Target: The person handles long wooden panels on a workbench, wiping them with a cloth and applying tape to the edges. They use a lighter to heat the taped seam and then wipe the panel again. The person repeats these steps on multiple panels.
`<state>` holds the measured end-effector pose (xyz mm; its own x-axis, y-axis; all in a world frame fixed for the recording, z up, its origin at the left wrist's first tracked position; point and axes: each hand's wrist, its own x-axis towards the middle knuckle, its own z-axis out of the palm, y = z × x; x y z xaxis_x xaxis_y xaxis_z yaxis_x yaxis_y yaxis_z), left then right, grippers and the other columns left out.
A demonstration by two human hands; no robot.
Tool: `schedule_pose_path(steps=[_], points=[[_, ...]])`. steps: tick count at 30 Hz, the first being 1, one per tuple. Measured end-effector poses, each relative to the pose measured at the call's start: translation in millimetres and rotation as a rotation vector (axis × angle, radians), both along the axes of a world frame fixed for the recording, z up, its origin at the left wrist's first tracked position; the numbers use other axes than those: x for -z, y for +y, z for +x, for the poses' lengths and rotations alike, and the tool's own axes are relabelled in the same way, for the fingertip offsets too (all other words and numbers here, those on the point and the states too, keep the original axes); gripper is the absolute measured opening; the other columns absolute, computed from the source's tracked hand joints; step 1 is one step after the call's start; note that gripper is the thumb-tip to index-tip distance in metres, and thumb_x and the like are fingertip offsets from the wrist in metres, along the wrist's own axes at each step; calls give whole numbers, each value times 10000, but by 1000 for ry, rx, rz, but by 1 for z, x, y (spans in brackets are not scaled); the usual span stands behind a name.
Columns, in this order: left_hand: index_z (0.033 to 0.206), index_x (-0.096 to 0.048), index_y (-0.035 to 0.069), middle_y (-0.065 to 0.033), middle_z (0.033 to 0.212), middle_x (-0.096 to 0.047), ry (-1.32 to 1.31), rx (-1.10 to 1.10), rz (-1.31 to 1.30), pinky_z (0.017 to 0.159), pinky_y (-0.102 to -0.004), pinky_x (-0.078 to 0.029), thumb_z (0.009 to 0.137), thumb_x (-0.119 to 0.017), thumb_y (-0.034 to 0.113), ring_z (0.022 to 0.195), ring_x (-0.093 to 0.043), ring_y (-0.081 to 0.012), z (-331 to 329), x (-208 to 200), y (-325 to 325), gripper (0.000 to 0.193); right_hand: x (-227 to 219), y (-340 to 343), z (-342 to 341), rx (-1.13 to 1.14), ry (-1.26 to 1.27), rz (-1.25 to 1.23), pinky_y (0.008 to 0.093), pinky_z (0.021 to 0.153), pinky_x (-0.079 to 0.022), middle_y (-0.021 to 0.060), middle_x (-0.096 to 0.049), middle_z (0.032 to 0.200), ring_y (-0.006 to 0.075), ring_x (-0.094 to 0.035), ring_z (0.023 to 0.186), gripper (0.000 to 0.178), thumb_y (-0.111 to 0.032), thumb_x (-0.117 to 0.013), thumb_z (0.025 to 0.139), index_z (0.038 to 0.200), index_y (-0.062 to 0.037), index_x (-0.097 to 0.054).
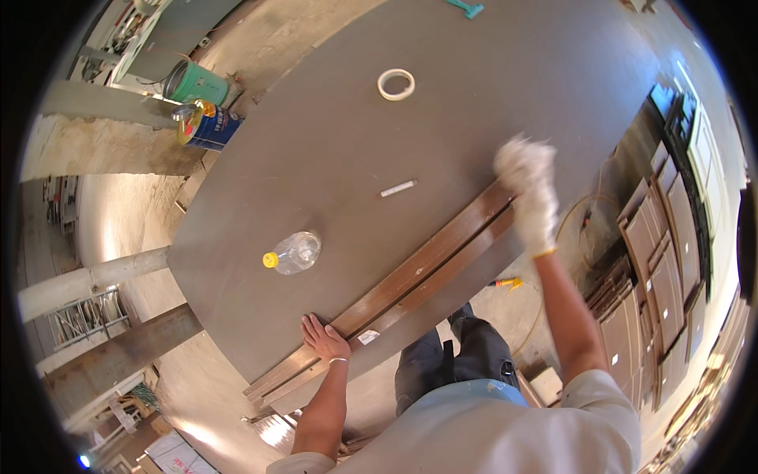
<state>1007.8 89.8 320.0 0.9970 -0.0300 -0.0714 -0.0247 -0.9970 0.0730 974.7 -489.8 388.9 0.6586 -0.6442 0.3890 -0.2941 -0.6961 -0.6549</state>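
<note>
Two long brown boards (418,272), with a dark gap between them, lie slantwise along the near edge of the grey table (300,150). On their lower left part rests my bare left hand (325,338), fingers stretched out flat against the surface. Up at the other end, my right hand (527,170) wears a white glove and is over or against the boards. Motion smears its fingers, so whether it holds anything is hidden. A small whitish label or scrap (368,337) sits on the nearer board, close to my left hand.
On the tabletop lie a clear plastic bottle (298,253) with a yellow cap, a short white stick-like piece (398,189), a tape roll (396,84) and a teal tool (466,8). Brown panels (667,276) lean at right. A green bucket (197,83) and blue can (212,126) stand left.
</note>
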Motion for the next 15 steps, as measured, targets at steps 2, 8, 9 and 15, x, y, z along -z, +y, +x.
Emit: schedule_pose_path(steps=[2,8,9,15], points=[[1615,-374,59,-153,1717,-297,54,-29,4,1260,-578,-190,1111,-265,428,1563,-266,-400,0,-3,-2,634,-8,92,19,-289,107,51,467,918,-538,155,-688,1121,355,-648,1039,352,-35,-632,849,1197,-81,-662],[1600,-392,36,-182,1703,-311,28,0,-2,1263,-578,-187,1098,-305,398,1556,-269,-419,1,-8,-5,625,-28,291,88,-534,95,264,519,1097,-480,194,-676,1276,414,-624,1216,475,-87,-709,798,1268,-52,-646],[1598,-396,35,-186,1700,-315,71,-26,-10,1263,-578,-186,1097,-307,397,1554,-271,-420,1,-9,-6,624,-30,301,98,-585,94,244,518,1129,-464,190,-674,1301,413,-617,1247,499,-100,-727,791,1279,-47,-642],[1589,-409,26,-198,1698,-316,65,-48,-81,1267,-594,-168,1083,-330,394,1562,-252,-438,-1,-11,-8,631,-31,299,129,-974,339,207,480,1032,-522,167,-711,1209,399,-663,1132,502,-186,-749,860,1321,-44,-610]])
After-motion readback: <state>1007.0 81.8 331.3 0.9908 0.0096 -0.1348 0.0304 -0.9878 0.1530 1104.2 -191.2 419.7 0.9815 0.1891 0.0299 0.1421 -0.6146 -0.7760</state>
